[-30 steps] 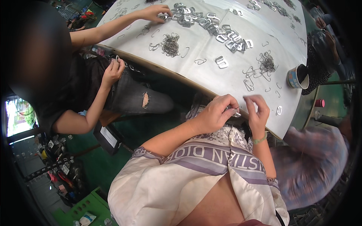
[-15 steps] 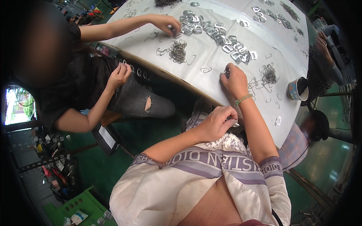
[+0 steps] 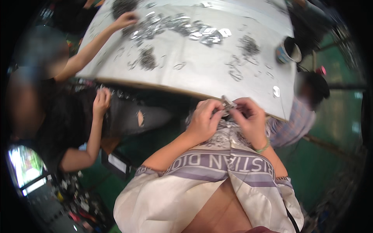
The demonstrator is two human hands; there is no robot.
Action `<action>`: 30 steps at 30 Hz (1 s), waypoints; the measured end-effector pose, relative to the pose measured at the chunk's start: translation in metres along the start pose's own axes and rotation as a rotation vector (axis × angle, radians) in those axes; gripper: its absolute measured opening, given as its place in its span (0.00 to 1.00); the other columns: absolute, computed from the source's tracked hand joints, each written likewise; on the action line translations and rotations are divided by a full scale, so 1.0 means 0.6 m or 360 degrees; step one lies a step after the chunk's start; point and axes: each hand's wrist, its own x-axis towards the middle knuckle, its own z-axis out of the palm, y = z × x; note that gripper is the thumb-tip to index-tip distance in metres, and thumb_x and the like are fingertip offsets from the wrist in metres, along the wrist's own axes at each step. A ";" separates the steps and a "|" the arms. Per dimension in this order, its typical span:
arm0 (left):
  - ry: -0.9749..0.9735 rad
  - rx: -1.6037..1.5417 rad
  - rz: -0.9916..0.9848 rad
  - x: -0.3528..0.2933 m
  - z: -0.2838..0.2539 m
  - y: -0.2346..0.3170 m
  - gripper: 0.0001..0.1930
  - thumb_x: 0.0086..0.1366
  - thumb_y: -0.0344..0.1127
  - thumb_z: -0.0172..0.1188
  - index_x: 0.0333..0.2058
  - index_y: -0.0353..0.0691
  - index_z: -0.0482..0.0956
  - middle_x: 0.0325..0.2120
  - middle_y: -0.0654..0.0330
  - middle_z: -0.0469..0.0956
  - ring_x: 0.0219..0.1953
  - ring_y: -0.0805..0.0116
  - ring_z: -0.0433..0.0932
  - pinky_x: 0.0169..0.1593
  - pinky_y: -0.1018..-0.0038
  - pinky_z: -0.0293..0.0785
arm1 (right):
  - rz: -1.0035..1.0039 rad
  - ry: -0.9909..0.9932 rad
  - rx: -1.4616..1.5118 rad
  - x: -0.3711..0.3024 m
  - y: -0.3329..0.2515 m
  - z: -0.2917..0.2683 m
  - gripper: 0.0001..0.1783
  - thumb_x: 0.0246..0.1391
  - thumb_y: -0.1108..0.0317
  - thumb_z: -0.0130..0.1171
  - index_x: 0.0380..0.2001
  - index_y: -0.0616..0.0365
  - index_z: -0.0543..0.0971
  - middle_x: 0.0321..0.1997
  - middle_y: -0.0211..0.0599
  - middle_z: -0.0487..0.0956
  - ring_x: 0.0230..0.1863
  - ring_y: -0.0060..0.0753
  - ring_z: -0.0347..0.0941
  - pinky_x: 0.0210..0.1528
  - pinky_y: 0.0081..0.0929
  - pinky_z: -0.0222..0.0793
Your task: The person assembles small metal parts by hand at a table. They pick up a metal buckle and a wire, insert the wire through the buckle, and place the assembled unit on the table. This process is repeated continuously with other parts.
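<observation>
Over my lap, just off the table's near edge, my two hands are brought together. My left hand [image 3: 205,119] is closed, its thumb and fingers pinching metal buckle pieces [image 3: 228,104]. From the other side my right hand [image 3: 250,119] grips the same small silvery pieces with thumb and fingertips. Motion blur and the fingers hide how the pieces fit together. On the white-covered table [image 3: 190,79] lies a heap of silver buckles [image 3: 211,35]. Nearer me is a pile of thin wire hooks [image 3: 248,46], with several loose ones around it.
At the left, a co-worker's hand [image 3: 127,19] reaches to the buckles; their other hand [image 3: 101,101] holds something small. Another wire hook pile [image 3: 147,59] lies on their side. A cup [image 3: 288,53] stands at the right edge, near a single buckle [image 3: 276,91] and a person in plaid [image 3: 301,116].
My right hand has come back from the table to meet my left over my lap. My left hand has lifted slightly. The view has shifted, and the co-worker's reaching hand has moved.
</observation>
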 end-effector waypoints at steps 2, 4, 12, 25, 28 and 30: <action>-0.0075 0.0106 0.0057 -0.012 0.008 0.000 0.06 0.57 0.24 0.58 0.34 0.38 0.73 0.29 0.56 0.76 0.36 0.53 0.75 0.45 0.63 0.67 | -0.0185 0.0017 -0.0054 -0.022 0.019 0.003 0.11 0.48 0.79 0.63 0.37 0.64 0.79 0.30 0.37 0.81 0.31 0.24 0.79 0.36 0.21 0.74; -0.0152 0.0195 0.0064 -0.024 0.016 -0.016 0.06 0.57 0.24 0.58 0.35 0.37 0.74 0.30 0.55 0.77 0.37 0.54 0.75 0.42 0.66 0.70 | -0.0194 -0.0013 -0.0119 -0.028 0.015 -0.002 0.10 0.48 0.79 0.62 0.36 0.64 0.78 0.30 0.39 0.81 0.33 0.29 0.81 0.37 0.24 0.76; -0.0195 0.0381 0.0225 -0.025 0.020 -0.028 0.06 0.54 0.24 0.61 0.31 0.38 0.74 0.26 0.56 0.76 0.32 0.55 0.75 0.46 0.62 0.65 | -0.0343 -0.0020 -0.0196 -0.028 0.034 -0.002 0.07 0.47 0.80 0.62 0.32 0.64 0.79 0.30 0.41 0.79 0.30 0.36 0.78 0.34 0.27 0.73; -0.0217 0.0665 0.0555 0.103 0.005 -0.068 0.08 0.53 0.21 0.61 0.34 0.34 0.80 0.33 0.54 0.80 0.37 0.55 0.79 0.41 0.67 0.76 | -0.0333 -0.0058 -0.0111 -0.037 0.045 -0.014 0.07 0.45 0.81 0.63 0.31 0.65 0.78 0.31 0.39 0.76 0.31 0.33 0.75 0.35 0.25 0.71; -0.0244 0.0966 0.0863 0.156 0.040 -0.091 0.09 0.51 0.22 0.59 0.34 0.35 0.79 0.32 0.55 0.79 0.38 0.57 0.78 0.41 0.67 0.76 | -0.0430 -0.0113 -0.0151 -0.036 0.045 -0.014 0.08 0.45 0.81 0.63 0.31 0.64 0.78 0.30 0.40 0.76 0.31 0.34 0.75 0.35 0.26 0.71; -0.0358 0.1229 0.0987 0.184 0.059 -0.096 0.09 0.49 0.23 0.57 0.32 0.36 0.78 0.31 0.57 0.79 0.38 0.59 0.77 0.40 0.67 0.76 | -0.0469 -0.0125 -0.0144 -0.038 0.045 -0.015 0.08 0.45 0.80 0.63 0.31 0.64 0.78 0.30 0.39 0.76 0.31 0.35 0.75 0.34 0.27 0.71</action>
